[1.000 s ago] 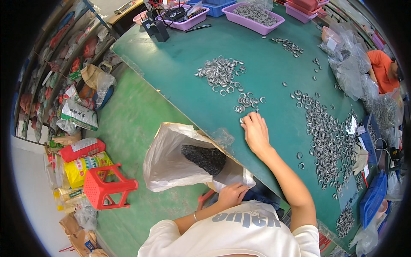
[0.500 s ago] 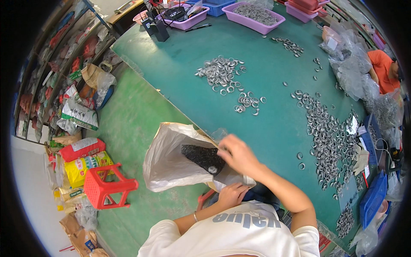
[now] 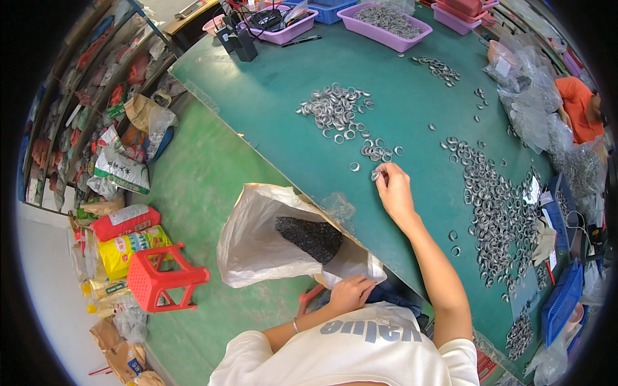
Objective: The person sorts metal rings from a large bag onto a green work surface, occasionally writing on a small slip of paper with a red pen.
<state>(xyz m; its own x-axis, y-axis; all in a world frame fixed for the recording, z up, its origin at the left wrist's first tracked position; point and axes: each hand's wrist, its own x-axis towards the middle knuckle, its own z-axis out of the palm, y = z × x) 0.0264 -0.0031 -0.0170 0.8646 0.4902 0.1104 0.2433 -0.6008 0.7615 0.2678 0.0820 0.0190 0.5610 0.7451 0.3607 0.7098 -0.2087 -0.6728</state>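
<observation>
At the front edge of the table, my left hand (image 3: 351,293) grips the near rim of a white-lined sack (image 3: 243,248). The sack's mouth is spread wide, and a dark heap of small pieces (image 3: 309,237), too fine to make out, lies inside. Out over the tabletop, my right hand (image 3: 397,194) has its thumb and fingertips closed on a silver metal ring (image 3: 375,175). One loose ring (image 3: 355,166) lies just left of those fingertips. Beyond them are a small cluster of rings (image 3: 374,152) and a larger pile (image 3: 331,106).
Many more rings (image 3: 492,212) spread over the green table (image 3: 270,103) at right. Purple trays (image 3: 386,40) and black devices (image 3: 241,46) line the far edge. A red stool (image 3: 151,280) stands on the floor at left, near crammed shelves. A person in orange (image 3: 577,106) is at far right.
My right hand has moved from over the sack's mouth, up and right onto the table, and now pinches a ring. A ring seen inside the sack earlier no longer shows. My left hand stays put.
</observation>
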